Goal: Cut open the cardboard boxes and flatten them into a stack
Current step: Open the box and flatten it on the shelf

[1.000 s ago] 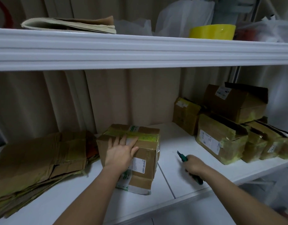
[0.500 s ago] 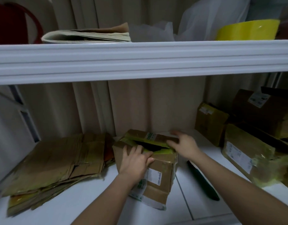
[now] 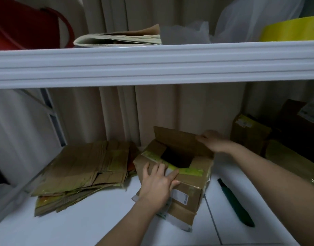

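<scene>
Cardboard box sits on the white lower shelf, centre of view, top already open: far flap stands up, dark interior visible, yellow-green tape along the near edge of the opening. White shipping label on the front face.

Left hand lies on the near top edge of the box, fingers mostly straight and spread, pressing down on the front flap; index finger reaches to the tape strip. Not wrapped around anything.

Right hand is at the right end of the raised far flap, fingers curled over its edge, gripping it.

Stack of flattened cardboard lies on the same shelf just to the left of the box, nearly touching its left side, several layers deep.

Green-handled utility knife lies flat on the shelf to the right of the box, under the right forearm, not in either hand.

More taped boxes sit further right at the back of the shelf, partly cut off by the frame edge.

Upper shelf: red bucket-like item at left, folded papers in the middle, clear plastic bags, yellow tape roll at right.
</scene>
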